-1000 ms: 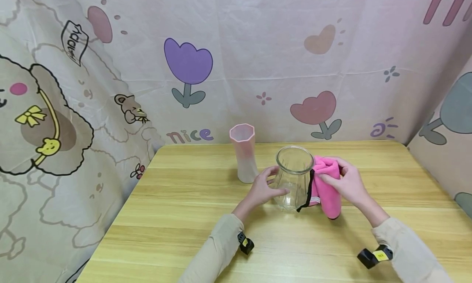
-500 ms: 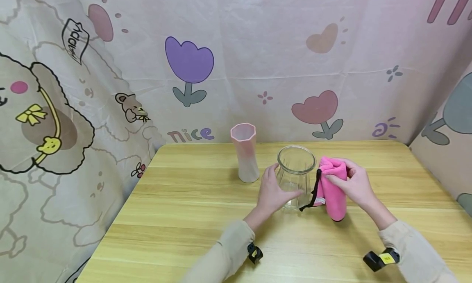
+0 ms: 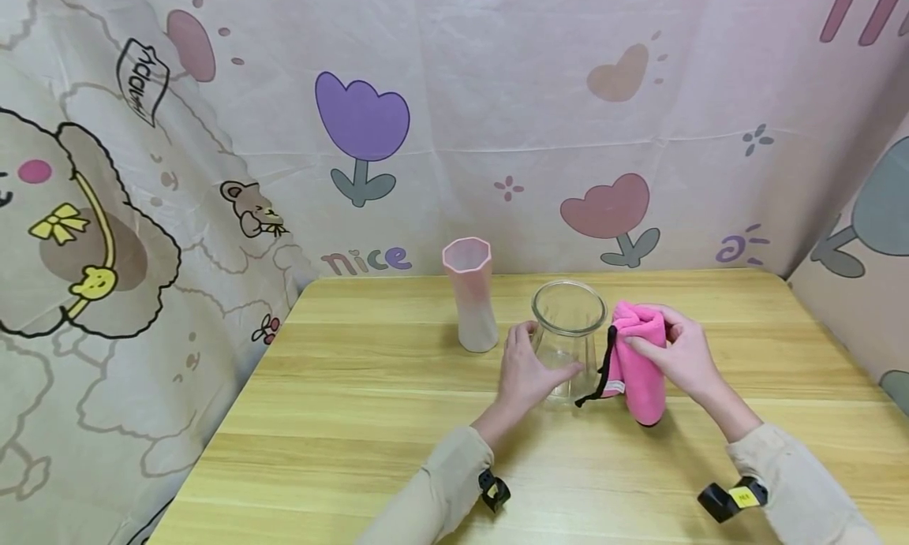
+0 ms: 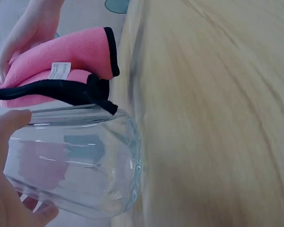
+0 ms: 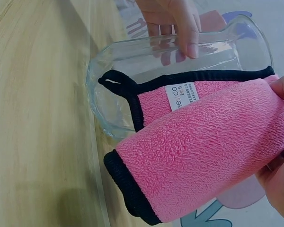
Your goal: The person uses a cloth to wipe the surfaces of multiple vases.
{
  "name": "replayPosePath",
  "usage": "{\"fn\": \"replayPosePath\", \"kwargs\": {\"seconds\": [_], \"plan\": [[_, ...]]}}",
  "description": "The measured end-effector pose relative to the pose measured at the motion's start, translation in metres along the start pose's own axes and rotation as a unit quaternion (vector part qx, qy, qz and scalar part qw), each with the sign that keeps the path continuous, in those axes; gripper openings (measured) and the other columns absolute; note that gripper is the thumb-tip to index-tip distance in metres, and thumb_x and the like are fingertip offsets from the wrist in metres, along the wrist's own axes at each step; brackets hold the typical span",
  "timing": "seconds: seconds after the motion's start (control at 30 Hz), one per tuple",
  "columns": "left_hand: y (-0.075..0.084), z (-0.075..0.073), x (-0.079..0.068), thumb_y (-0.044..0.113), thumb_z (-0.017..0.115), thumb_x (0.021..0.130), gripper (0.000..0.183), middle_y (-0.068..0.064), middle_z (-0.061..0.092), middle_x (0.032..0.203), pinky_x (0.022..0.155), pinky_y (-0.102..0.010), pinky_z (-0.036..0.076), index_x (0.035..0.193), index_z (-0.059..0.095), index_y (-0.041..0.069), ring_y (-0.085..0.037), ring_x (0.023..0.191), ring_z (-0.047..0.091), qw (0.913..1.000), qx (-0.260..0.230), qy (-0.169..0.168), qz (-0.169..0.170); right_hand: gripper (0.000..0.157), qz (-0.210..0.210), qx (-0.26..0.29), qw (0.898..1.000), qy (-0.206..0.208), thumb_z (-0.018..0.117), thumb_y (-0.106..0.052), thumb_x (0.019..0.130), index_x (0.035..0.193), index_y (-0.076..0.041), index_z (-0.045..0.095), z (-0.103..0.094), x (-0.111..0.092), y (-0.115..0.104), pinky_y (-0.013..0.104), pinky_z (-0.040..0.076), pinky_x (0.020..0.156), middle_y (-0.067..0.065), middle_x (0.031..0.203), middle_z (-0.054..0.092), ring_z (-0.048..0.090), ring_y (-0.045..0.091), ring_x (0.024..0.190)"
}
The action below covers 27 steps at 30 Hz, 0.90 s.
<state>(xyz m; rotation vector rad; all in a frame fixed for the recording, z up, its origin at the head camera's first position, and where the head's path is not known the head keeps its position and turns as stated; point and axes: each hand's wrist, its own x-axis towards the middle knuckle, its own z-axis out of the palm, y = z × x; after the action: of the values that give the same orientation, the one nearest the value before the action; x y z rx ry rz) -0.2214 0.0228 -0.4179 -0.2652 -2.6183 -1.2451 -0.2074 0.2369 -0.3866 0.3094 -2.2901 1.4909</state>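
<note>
Head view: glass vase [image 3: 568, 341] between the hands [image 3: 524, 373] [image 3: 682, 352].

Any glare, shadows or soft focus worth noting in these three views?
Head: pale sheen on the table, faint shadow beside the towel; left wrist: table grain soft, bright streaks on the glass jar; right wrist: towel pile crisp, dark soft shadows on the table.

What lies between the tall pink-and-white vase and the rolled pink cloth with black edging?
In the head view, a clear ribbed glass jar lies between the tall vase and the pink cloth, with the left hand gripping the jar.
</note>
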Motion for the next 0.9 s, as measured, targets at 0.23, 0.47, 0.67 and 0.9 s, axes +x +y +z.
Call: {"fn": "replayPosePath", "kwargs": {"seconds": [0.23, 0.47, 0.67, 0.9], "plan": [[-0.01, -0.01, 0.01, 0.043, 0.082, 0.06, 0.087, -0.006, 0.046, 0.123, 0.096, -0.033, 0.043, 0.128, 0.041, 0.007, -0.019, 0.111, 0.047, 0.9954, -0.06, -0.074, 0.007, 0.042, -0.015, 0.007, 1.0, -0.01, 0.069, 0.005, 0.074, 0.112, 0.01, 0.054, 0.0, 0.0, -0.001, 0.01, 0.049, 0.06, -0.031, 0.095, 0.056, 0.055, -0.007, 0.077], [-0.028, -0.019, 0.022, 0.023, 0.083, 0.063, 0.084, -0.005, 0.043, 0.132, 0.103, -0.03, 0.036, 0.134, 0.039, 0.01, -0.02, 0.121, 0.042, 0.9658, -0.191, -0.175, 0.001, 0.041, -0.023, 0.005, 1.0, -0.013, 0.07, 0.005, 0.073, 0.111, 0.01, 0.055, 0.001, -0.001, -0.001, 0.01, 0.048, 0.059, -0.03, 0.095, 0.056, 0.055, -0.007, 0.077], [-0.037, -0.03, 0.033, 0.012, 0.077, 0.07, 0.083, -0.012, 0.035, 0.142, 0.106, -0.029, 0.03, 0.139, 0.031, 0.005, -0.024, 0.128, 0.035, 0.9402, -0.229, -0.253, 0.004, 0.041, -0.018, -0.021, 1.0, -0.014, 0.07, 0.004, 0.072, 0.11, 0.009, 0.057, 0.001, -0.002, 0.003, 0.01, 0.046, 0.054, -0.032, 0.093, 0.054, 0.053, -0.006, 0.072], [-0.034, -0.044, 0.04, 0.002, 0.069, 0.075, 0.082, -0.008, 0.022, 0.148, 0.111, -0.028, 0.019, 0.142, 0.022, 0.004, -0.022, 0.135, 0.022, 0.912, -0.246, -0.326, 0.037, 0.04, -0.019, -0.025, 0.999, -0.022, 0.069, 0.005, 0.073, 0.11, 0.01, 0.056, 0.001, -0.004, 0.006, 0.011, 0.045, 0.053, -0.033, 0.094, 0.053, 0.052, -0.006, 0.072]]}}
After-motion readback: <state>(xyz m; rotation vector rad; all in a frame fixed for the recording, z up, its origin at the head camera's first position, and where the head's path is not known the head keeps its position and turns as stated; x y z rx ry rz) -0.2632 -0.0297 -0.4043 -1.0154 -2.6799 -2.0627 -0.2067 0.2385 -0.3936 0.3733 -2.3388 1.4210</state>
